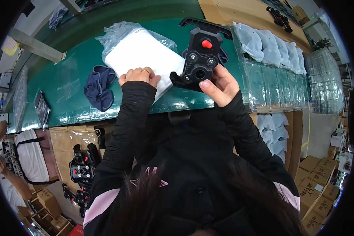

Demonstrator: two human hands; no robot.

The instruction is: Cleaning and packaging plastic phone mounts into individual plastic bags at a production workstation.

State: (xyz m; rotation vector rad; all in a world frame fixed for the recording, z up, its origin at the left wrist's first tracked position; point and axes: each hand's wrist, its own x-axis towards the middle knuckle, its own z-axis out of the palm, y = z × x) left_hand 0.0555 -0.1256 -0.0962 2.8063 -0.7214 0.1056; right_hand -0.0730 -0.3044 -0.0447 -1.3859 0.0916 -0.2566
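Observation:
My right hand (223, 87) grips a black phone holder (200, 53) by its lower right side, thumb in front. Clamp arms stick out from the holder's top and lower left; its back has a red button and several screws. With fingers bent, my left hand (139, 75) pinches at the near edge of a stack of white plastic bags (141, 51). Its fingertips are partly hidden, so how many bags they grip I cannot tell. Clear plastic wrap (118, 33) lies under the stack. A crumpled dark blue cloth (99, 87) rests left of my left hand.
A green-topped bench (67, 84) spans the front. On its right, a clear divided tray (277, 88) has several wrapped pieces (268, 45) along its far side. Below the bench, left, more black holders (82, 171) lie by a carton. Cardboard boxes (316, 177) stand lower right. Another person's arm (11, 181) shows far left.

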